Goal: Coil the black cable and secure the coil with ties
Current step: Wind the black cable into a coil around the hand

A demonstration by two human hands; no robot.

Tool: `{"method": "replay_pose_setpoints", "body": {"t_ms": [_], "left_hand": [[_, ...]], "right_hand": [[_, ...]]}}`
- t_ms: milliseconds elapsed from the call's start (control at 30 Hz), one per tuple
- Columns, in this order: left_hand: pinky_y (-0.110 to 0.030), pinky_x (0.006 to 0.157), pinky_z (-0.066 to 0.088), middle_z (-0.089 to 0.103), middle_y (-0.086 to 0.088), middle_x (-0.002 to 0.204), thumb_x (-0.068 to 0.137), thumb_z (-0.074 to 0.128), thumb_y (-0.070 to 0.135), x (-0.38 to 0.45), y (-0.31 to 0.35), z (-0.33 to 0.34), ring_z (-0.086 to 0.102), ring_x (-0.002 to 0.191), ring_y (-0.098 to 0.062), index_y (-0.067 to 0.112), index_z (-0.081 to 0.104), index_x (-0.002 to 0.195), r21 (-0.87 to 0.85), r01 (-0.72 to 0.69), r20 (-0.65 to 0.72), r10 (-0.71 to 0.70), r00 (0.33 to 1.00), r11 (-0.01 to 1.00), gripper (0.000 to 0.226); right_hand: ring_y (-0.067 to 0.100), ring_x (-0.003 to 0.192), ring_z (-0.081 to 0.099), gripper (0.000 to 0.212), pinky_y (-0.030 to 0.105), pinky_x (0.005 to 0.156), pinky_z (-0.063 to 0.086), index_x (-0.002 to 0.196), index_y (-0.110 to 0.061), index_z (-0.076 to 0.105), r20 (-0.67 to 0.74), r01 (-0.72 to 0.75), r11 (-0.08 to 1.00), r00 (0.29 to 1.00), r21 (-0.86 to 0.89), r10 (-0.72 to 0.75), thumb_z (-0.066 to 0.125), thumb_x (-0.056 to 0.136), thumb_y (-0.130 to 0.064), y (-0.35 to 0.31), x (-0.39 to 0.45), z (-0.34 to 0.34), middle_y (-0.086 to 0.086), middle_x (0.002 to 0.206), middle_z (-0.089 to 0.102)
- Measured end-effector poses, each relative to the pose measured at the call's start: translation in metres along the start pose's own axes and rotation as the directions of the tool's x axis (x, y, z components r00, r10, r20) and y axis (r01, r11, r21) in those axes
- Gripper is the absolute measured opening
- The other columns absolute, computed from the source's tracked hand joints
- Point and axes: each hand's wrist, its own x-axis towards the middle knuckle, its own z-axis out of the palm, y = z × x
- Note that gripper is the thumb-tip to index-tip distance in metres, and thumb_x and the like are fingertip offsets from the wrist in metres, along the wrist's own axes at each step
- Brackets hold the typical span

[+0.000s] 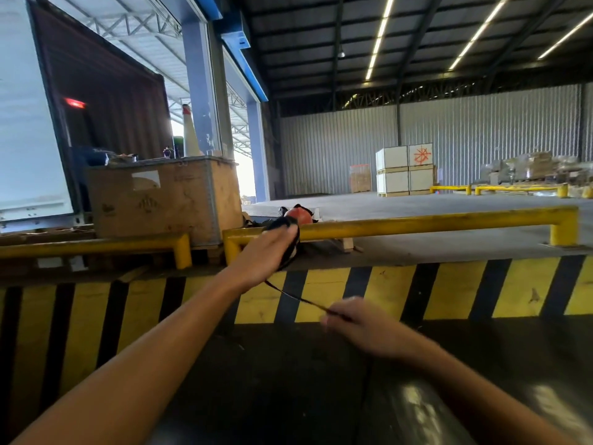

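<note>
My left hand point(263, 255) is stretched forward over the dock edge and grips a bundle of black cable point(290, 242) looped against the yellow rail point(417, 223). A thin black strand point(296, 297) runs taut from that bundle down to my right hand point(356, 326), which pinches it near the striped wall. More of the black cable drops from under my right hand toward the dark floor. Both hands are blurred by motion. I cannot make out any ties.
A yellow-and-black striped dock wall point(465, 289) stands in front of me. A worn wooden crate point(167, 200) sits on the dock at left, with a red object point(298, 214) behind the rail. White stacked boxes point(404, 170) stand far back.
</note>
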Motion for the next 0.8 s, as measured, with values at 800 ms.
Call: {"method": "replay_pose_setpoints", "body": {"t_ms": [800], "left_hand": [[-0.053, 0.111, 0.027, 0.040, -0.001, 0.147, 0.101, 0.025, 0.044, -0.001, 0.005, 0.000, 0.035, 0.133, -0.021, 0.039, 0.043, 0.137, -0.545, 0.178, 0.214, -0.070, 0.974, 0.819, 0.040]], "right_hand": [[0.008, 0.086, 0.060, 0.013, 0.026, 0.080, 0.049, 0.092, -0.030, 0.054, 0.218, -0.049, 0.998, 0.974, -0.035, 0.055, 0.041, 0.096, -0.030, -0.011, -0.017, 0.011, -0.003, 0.094, 0.060]]}}
